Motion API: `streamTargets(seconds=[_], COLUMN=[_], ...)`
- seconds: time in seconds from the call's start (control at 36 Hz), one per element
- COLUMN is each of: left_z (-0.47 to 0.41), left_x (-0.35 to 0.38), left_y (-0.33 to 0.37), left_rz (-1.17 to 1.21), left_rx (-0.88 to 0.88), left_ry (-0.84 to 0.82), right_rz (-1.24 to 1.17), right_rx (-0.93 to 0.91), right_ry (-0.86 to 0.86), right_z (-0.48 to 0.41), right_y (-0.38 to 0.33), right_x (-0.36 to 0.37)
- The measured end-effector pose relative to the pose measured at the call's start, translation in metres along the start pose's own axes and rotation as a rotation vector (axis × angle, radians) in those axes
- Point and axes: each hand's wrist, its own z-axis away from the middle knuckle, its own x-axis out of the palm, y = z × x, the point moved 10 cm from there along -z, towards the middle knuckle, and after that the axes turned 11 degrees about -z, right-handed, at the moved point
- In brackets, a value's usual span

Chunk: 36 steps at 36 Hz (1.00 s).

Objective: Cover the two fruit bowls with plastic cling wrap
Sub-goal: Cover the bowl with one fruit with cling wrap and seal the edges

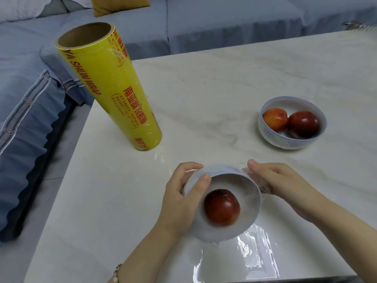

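Head view: left hand [180, 200] grips the left side of the tilted bowl [224, 173], right hand [274, 178] clamps cling film [254, 259] to its right.

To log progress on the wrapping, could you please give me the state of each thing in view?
Near bowl: tilted toward the camera, one red fruit inside, film around its sides.
Far bowl: on the table, uncovered, two fruits inside.
Cling wrap roll: standing upright on the table.
Loose film: lying wrinkled on the table.
Left hand: grips near bowl.
Right hand: holds film against near bowl.
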Motion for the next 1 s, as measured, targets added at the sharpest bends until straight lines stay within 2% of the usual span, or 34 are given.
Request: streamTargets(seconds=[0.14,0.22,0.33,0.53,0.61,0.67,0.81,0.92,1.0], left_z=[-0.01,-0.016,-0.02,-0.019,-0.019,-0.019,-0.017,-0.014,-0.012], left_x=[0.002,0.0,-0.003,-0.007,-0.006,-0.006,-0.006,-0.005,-0.004], left_y=[-0.002,-0.004,0.001,0.003,0.006,0.008,0.008,0.008,0.008], left_rz=[-0.14,-0.244,-0.325,-0.309,-0.329,-0.346,-0.338,-0.341,-0.332], left_rx=[-0.057,-0.084,-0.05,-0.029,-0.005,0.01,0.03,0.034,0.017], left_ry=[-0.199,-0.259,-0.24,-0.192,-0.185,-0.174,-0.171,-0.194,-0.215], right_rz=[0.099,0.158,0.235,0.196,0.258,0.219,0.162,0.088,0.141], right_rx=[-0.086,-0.14,-0.212,-0.161,-0.17,-0.155,-0.024,0.277,0.361], right_ry=[0.115,0.141,0.105,0.029,0.06,0.103,0.1,-0.09,-0.168], right_z=[-0.003,-0.006,-0.009,-0.013,-0.016,-0.019,-0.029,-0.032,-0.03], right_y=[-0.015,-0.025,-0.04,-0.045,-0.05,-0.054,-0.044,-0.016,-0.016], right_x=[0.005,0.015,0.03,0.036,0.032,0.024,0.023,0.037,0.038])
